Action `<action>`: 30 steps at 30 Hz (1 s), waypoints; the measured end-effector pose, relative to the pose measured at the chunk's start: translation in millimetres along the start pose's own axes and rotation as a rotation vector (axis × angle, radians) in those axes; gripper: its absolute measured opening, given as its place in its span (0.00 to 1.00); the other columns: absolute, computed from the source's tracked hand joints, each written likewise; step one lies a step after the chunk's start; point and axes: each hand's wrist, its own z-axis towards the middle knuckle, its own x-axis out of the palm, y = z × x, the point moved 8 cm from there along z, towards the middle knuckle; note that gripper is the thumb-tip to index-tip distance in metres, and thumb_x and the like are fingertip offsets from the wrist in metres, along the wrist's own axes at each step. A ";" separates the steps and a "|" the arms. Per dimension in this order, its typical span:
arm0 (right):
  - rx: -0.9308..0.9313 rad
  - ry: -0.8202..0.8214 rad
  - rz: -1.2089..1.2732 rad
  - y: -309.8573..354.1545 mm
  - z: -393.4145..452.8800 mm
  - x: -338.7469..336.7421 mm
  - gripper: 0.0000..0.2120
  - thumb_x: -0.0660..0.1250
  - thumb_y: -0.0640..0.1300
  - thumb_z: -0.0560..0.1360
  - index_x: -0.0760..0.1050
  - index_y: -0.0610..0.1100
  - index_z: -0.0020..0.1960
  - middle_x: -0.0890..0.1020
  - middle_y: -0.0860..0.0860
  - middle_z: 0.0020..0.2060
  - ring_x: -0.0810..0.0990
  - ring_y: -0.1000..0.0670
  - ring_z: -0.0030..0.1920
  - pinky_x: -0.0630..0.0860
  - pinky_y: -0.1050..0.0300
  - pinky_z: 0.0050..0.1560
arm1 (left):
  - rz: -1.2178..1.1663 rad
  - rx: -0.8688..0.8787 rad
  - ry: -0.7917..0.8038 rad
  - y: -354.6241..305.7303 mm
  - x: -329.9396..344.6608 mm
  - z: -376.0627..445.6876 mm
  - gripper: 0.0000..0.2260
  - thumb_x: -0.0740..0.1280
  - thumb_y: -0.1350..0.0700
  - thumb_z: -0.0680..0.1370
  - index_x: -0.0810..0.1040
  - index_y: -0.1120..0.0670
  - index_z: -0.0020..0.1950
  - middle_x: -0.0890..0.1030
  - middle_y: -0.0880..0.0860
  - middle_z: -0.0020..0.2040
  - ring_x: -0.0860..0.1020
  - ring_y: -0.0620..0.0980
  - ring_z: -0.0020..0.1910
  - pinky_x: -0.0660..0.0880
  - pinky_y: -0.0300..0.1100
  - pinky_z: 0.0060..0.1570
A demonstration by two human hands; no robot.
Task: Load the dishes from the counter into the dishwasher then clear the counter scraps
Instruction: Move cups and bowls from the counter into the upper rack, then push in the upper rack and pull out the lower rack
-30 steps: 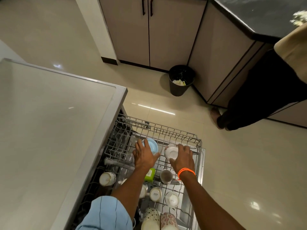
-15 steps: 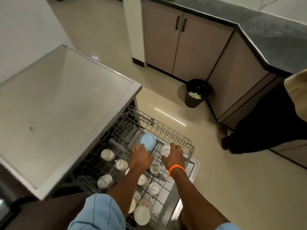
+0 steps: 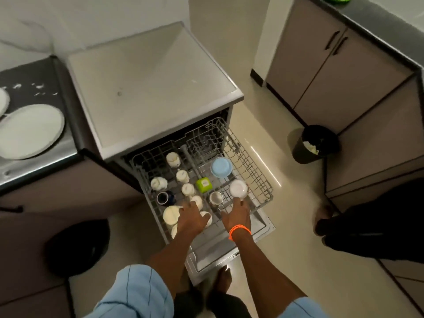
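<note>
Both hands have drawn back toward the near edge of the dishwasher rack point(image 3: 263, 180). Right hand point(image 3: 237, 215), fingers straight, touches the white bowl point(image 3: 238, 188) (upturned, just beyond its fingertips); left hand point(image 3: 191, 218) lies loosely spread over cups point(image 3: 171, 214).

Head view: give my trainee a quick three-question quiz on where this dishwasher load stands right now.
1. True or false: the white plate is already in the rack.
2. The light blue bowl sits: A) on the counter, B) in the rack, C) in the bin.
3. Fill in: the right hand, the one with the orange wristband, reaches toward the white ____.

Key:
1. False, it lies on the counter.
2. B.
3. Bowl.
</note>
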 end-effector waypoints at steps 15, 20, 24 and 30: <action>0.101 0.217 0.142 -51.4 -19.7 44.5 0.21 0.74 0.45 0.72 0.76 0.42 0.62 0.78 0.41 0.59 0.78 0.42 0.58 0.73 0.56 0.58 | -0.398 -0.373 0.081 82.3 85.1 -59.0 0.32 0.68 0.41 0.77 0.67 0.59 0.74 0.70 0.62 0.71 0.72 0.61 0.68 0.73 0.50 0.64; 0.140 0.346 0.093 -89.3 0.4 47.4 0.18 0.74 0.44 0.72 0.75 0.41 0.60 0.82 0.44 0.55 0.81 0.45 0.52 0.78 0.58 0.54 | -0.706 -0.578 0.045 58.3 124.6 -63.7 0.35 0.69 0.43 0.77 0.64 0.59 0.78 0.74 0.59 0.71 0.74 0.59 0.68 0.73 0.47 0.63; 0.187 0.437 0.066 -117.7 20.7 48.8 0.18 0.71 0.42 0.73 0.75 0.42 0.62 0.80 0.46 0.53 0.79 0.49 0.43 0.74 0.67 0.39 | -1.023 -0.720 0.025 18.3 142.3 -61.9 0.24 0.71 0.47 0.76 0.75 0.63 0.65 0.79 0.56 0.51 0.81 0.57 0.53 0.82 0.52 0.55; 0.247 0.488 0.078 -146.3 50.0 65.5 0.25 0.72 0.50 0.75 0.74 0.39 0.67 0.81 0.43 0.60 0.79 0.50 0.46 0.73 0.61 0.51 | -1.452 -0.891 -0.016 -11.0 180.4 -34.9 0.26 0.70 0.43 0.76 0.75 0.60 0.65 0.82 0.62 0.53 0.80 0.56 0.43 0.78 0.44 0.37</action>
